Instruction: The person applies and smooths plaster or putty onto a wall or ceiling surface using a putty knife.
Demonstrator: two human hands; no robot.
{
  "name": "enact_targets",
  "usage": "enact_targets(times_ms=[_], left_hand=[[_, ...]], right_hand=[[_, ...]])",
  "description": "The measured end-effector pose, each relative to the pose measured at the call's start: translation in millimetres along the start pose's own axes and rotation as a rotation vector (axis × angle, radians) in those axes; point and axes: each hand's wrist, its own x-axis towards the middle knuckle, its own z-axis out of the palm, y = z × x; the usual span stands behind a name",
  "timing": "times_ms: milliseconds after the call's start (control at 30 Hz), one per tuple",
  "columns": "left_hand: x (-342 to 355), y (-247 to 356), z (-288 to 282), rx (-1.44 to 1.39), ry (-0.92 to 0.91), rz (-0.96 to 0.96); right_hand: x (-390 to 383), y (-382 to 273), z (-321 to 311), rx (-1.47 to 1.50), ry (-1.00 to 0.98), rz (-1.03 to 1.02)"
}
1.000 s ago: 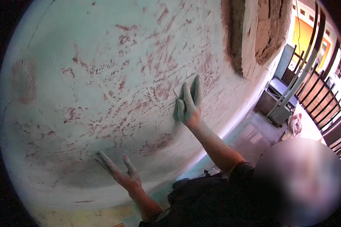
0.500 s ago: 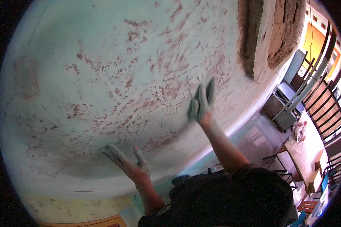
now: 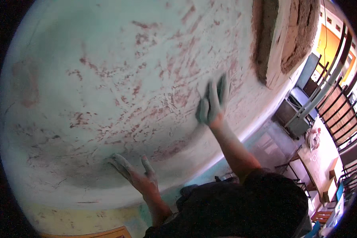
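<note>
A pale green plastered wall (image 3: 107, 51) with reddish-brown scuffed patches fills most of the view. My right hand (image 3: 213, 101), coated in pale dust, is raised against it with the fingers pointing up. Dark grey shows between and beside those fingers; it may be a flat thing pressed to the wall or only shadow. Lower and to the left, my left hand (image 3: 137, 172) is open, its dusty fingers stretched toward the wall and its thumb apart. Nothing shows in it. Its fingertips lie at or very near the surface.
At upper right a recess (image 3: 265, 43) with rough brown edges cuts into the wall. Beyond it stand a grey metal cabinet (image 3: 297, 113), a long table (image 3: 323, 158) with a bag on it, and black railings (image 3: 341, 115). A wooden edge (image 3: 107, 233) shows at lower left.
My right hand has shifted slightly upward on the wall. The left hand has dropped very slightly and keeps its shape.
</note>
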Motion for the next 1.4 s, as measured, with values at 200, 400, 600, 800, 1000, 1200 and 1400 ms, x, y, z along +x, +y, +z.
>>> enact_targets(times_ms=[200,400,600,800,1000,1200,1400], left_hand=[[0.9,-3.1,-0.4,0.03,-0.011,0.045],[0.2,-3.2,5.6,-0.003,0.039,0.024],[0.7,-2.5,4.2,0.036,0.024,0.057],[-0.5,-4.4,5.5,0.023,0.027,0.024],[0.3,-7.5,6.9,0.026,0.033,0.122],[-1.3,-4.9,6.7,0.008,0.022,0.065],[2.6,-3.9,5.0,0.014,0.043,0.158]], right_hand=[[4.5,-7.8,6.5,0.058,-0.039,0.062],[29.3,-38.9,1.2,0.044,-0.049,-0.303],[58.7,-32.7,9.6,0.12,0.077,-0.101],[39.1,-81.0,7.7,0.112,-0.072,-0.246],[96.6,-64.5,11.3,0.115,0.11,-0.125],[46.5,-92.2,13.2,0.089,-0.07,-0.362],[67.7,-76.9,15.3,0.133,0.06,-0.187]])
